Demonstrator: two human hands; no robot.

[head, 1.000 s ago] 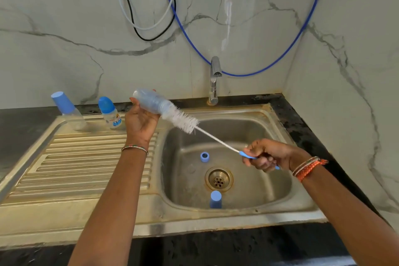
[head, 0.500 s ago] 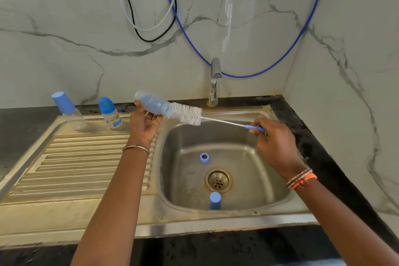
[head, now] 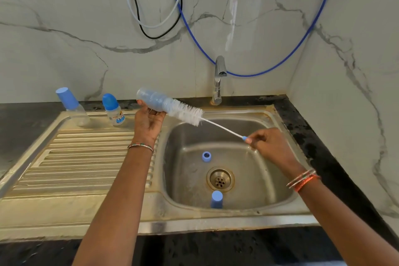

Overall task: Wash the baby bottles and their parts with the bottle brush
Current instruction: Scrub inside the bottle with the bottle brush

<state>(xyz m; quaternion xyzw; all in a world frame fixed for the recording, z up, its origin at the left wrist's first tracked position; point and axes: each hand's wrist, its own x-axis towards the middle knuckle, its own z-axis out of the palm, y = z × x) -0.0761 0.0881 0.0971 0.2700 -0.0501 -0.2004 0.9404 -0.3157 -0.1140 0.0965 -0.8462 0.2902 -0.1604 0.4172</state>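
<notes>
The right hand [head: 272,147] pinches the blue handle end of the bottle brush [head: 187,113] between thumb and fingertips; the remaining fingers curl behind it. The left hand [head: 149,123] cradles the open baby bottle [head: 152,99] from below, palm up, with thumb and fingers wrapped round the barrel. How firmly they press cannot be told.

The bottle lies almost level above the inner edge of the draining board, mouth toward the sink basin [head: 269,170]. The leading part of the white bristle head sits inside the bottle neck; most of the bristles are outside it. The thin stem slopes down and right to the pinching hand.

Procedure for the step in hand, as judged from this position:
1. Align the stem with the bottle axis before pushing. A pinch at the far end gives little control, so an angled stem is likely to flex and jam the bristles at the mouth.
2. Drive the head to the bottle base, then twist while stroking.
3. Grip the barrel firmly; a wet, smooth bottle probably slips under the push.
4. Hold the mouth over the basin so runoff drains there.

Parts not yet in hand: a blue collar ring [head: 206,156] and a blue cap [head: 216,198] lie in the basin on either side of the drain [head: 220,180]. Two capped bottles, one clear [head: 73,106] and one printed [head: 114,111], stand at the back of the draining board.
</notes>
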